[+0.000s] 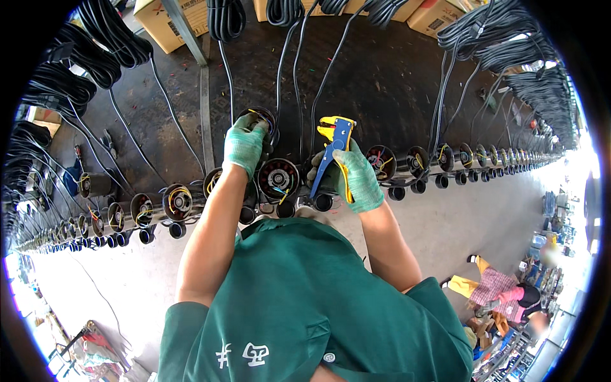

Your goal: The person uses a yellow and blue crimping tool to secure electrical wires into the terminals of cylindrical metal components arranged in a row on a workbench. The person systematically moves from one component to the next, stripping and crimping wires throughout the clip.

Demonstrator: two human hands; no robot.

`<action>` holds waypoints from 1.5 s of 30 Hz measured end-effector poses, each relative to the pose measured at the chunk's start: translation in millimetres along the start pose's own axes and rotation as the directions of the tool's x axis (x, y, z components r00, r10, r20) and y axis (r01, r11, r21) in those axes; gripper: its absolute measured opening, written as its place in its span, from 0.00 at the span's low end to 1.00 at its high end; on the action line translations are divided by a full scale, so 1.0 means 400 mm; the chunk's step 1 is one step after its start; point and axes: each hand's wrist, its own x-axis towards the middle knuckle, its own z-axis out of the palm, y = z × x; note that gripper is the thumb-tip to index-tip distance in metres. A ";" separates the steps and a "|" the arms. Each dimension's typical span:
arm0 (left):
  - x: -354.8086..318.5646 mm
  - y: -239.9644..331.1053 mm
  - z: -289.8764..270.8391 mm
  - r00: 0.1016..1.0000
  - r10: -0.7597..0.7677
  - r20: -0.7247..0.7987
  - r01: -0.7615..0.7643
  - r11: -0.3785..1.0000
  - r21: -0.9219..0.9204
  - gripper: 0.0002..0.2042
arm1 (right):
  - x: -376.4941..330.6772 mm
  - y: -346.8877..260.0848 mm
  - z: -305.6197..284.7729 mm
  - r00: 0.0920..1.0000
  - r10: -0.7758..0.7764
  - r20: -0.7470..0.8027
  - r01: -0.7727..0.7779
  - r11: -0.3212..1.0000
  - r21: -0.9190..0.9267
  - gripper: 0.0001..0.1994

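Note:
In a pale green glove, my left hand (245,145) is closed at the rim of a round black motor part (261,114). Thin wires show inside that part, and a black cable runs up from it. My right hand (358,178), gloved alike, grips the handles of a blue and yellow wire stripper (339,141). The tool's yellow jaw end points up and away from me. Between my hands, close to my body, sits an open motor housing (279,179) with a metal hub and short coloured wires. The fingertips of both hands are partly hidden.
Several motor housings (178,202) line the bench edge on both sides. Coiled black cables (226,19) hang or lie along the far side, and their leads cross the dark bench (375,83). Cardboard boxes (168,25) stand beyond. Another person (503,293) is at the lower right.

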 end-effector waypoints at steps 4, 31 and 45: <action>0.046 0.000 -0.006 0.995 -0.096 0.032 0.097 0.995 -0.015 0.06 | -0.012 0.007 -0.002 1.000 -0.010 0.018 0.010 1.000 -0.028 0.30; 0.019 -0.099 -0.017 0.654 0.713 0.252 -0.743 0.544 0.390 0.09 | 0.046 0.085 -0.037 0.994 -0.063 0.091 0.084 0.963 -0.257 0.28; 0.025 -0.098 -0.029 0.761 0.535 0.367 -0.649 0.640 0.412 0.12 | 0.049 0.066 0.035 1.000 0.020 0.000 -0.018 0.919 -0.393 0.26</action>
